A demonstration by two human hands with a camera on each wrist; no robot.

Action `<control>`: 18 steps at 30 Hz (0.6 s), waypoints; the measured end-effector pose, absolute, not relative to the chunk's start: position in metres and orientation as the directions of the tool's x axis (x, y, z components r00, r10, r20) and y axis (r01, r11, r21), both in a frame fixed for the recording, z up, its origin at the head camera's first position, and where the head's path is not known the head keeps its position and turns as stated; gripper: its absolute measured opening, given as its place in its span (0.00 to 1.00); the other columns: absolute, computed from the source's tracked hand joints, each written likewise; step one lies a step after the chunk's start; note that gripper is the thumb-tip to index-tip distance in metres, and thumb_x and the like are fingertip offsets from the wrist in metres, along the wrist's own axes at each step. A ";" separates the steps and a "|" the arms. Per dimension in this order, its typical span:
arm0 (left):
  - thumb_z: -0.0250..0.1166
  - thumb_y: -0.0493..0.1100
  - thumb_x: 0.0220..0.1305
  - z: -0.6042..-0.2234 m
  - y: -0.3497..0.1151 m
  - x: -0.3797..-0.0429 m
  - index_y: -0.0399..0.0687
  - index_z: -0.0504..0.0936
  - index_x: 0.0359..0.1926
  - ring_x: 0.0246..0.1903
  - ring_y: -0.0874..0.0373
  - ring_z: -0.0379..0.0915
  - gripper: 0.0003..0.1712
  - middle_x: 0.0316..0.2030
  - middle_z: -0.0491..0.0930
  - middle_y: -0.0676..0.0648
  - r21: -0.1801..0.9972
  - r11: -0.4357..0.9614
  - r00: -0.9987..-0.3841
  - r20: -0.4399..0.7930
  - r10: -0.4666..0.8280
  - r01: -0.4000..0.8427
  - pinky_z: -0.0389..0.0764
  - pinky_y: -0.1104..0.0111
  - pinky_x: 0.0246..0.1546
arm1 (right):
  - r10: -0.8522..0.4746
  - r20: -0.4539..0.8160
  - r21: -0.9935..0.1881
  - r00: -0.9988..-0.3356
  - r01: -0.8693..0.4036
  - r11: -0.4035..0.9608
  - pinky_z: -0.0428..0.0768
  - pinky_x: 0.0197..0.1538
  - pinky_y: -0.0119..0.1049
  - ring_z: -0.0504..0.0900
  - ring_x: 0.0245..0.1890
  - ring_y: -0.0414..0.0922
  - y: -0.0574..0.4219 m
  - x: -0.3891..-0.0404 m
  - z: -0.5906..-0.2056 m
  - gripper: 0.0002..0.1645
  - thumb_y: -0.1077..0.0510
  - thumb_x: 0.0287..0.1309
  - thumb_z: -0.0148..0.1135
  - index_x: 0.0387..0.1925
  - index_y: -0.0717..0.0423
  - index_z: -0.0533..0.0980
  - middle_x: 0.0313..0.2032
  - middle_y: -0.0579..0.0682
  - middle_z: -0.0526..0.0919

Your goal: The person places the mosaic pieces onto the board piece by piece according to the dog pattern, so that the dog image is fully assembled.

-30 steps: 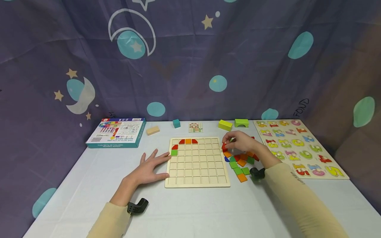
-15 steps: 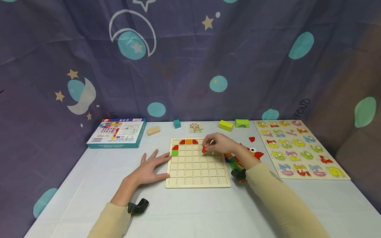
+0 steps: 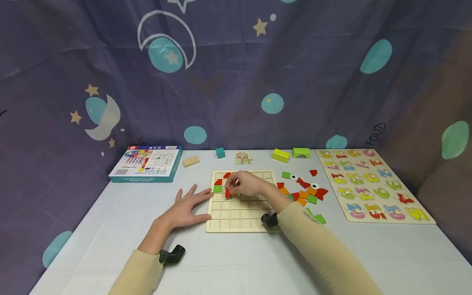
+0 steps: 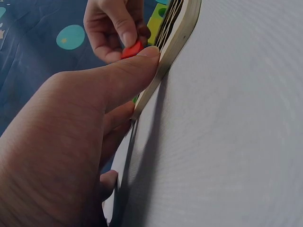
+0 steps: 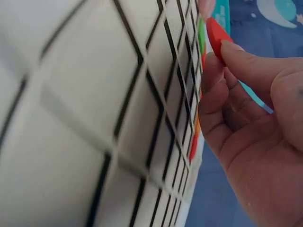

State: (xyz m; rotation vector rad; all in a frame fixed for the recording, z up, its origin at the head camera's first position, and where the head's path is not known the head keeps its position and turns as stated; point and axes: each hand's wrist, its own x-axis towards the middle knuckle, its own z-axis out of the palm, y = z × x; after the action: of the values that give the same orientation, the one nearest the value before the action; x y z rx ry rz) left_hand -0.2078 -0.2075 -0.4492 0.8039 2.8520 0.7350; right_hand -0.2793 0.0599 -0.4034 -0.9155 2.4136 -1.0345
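My right hand (image 3: 245, 184) pinches a red quarter-circle tile (image 3: 228, 193) between thumb and fingertips, over the upper left of a wooden grid board (image 3: 236, 214). The right wrist view shows the red tile (image 5: 217, 38) tilted up at the fingertips. Fingers spread, my left hand (image 3: 184, 209) rests at the board's left edge; its thumb (image 4: 137, 66) touches the rim in the left wrist view. On the board, a green square tile (image 3: 217, 189) sits below a red tile (image 3: 218, 181), with another red tile (image 3: 227, 175) in the top row. My right hand hides the tiles beside that one.
Loose red, orange and green tiles (image 3: 312, 199) lie right of the board. Behind it stand a pattern card (image 3: 244, 158), teal cube (image 3: 220, 153), wooden block (image 3: 191, 161), yellow block (image 3: 281, 155) and green arch (image 3: 301, 153). A box (image 3: 145, 164) lies left, a number puzzle (image 3: 372, 186) right.
My right hand has taken the red tile from the loose pile and carried it leftward across the board. My left hand has stayed at the board's edge.
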 end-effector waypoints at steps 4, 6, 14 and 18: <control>0.66 0.69 0.61 -0.448 -0.207 -0.208 0.58 0.70 0.74 0.77 0.39 0.38 0.44 0.75 0.61 0.55 0.476 0.748 -0.860 0.035 0.509 0.462 0.29 0.32 0.67 | -0.691 -0.077 -0.738 -0.719 -0.425 0.524 0.79 0.41 0.32 0.78 0.35 0.41 0.047 -0.278 -0.407 0.05 0.69 0.64 0.65 0.39 0.59 0.81 0.33 0.46 0.80; 0.66 0.69 0.61 -0.448 -0.207 -0.208 0.58 0.70 0.74 0.77 0.40 0.38 0.44 0.74 0.61 0.56 0.479 0.748 -0.861 0.033 0.508 0.460 0.30 0.32 0.67 | -0.683 -0.076 -0.734 -0.727 -0.423 0.532 0.78 0.42 0.32 0.78 0.35 0.41 0.042 -0.278 -0.408 0.05 0.68 0.63 0.66 0.39 0.58 0.81 0.33 0.46 0.81; 0.67 0.68 0.60 -0.449 -0.208 -0.209 0.57 0.70 0.74 0.77 0.39 0.39 0.44 0.74 0.63 0.55 0.487 0.742 -0.861 0.042 0.507 0.461 0.30 0.32 0.67 | -0.668 -0.068 -0.725 -0.741 -0.424 0.544 0.77 0.42 0.31 0.78 0.33 0.39 0.028 -0.276 -0.408 0.04 0.69 0.62 0.66 0.37 0.59 0.81 0.31 0.45 0.81; 0.67 0.68 0.61 -0.450 -0.208 -0.209 0.56 0.71 0.73 0.76 0.37 0.40 0.44 0.73 0.64 0.54 0.488 0.733 -0.857 0.060 0.512 0.473 0.31 0.31 0.66 | -0.654 -0.082 -0.703 -0.752 -0.422 0.573 0.75 0.40 0.30 0.76 0.32 0.39 0.022 -0.275 -0.408 0.04 0.69 0.62 0.66 0.36 0.60 0.82 0.30 0.45 0.80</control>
State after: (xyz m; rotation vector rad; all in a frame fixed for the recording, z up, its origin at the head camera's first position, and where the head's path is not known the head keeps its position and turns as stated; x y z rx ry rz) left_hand -0.2094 -0.2084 -0.4500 0.8120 2.8514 0.7704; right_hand -0.2750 0.0222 -0.4081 -0.8785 2.4747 -0.9768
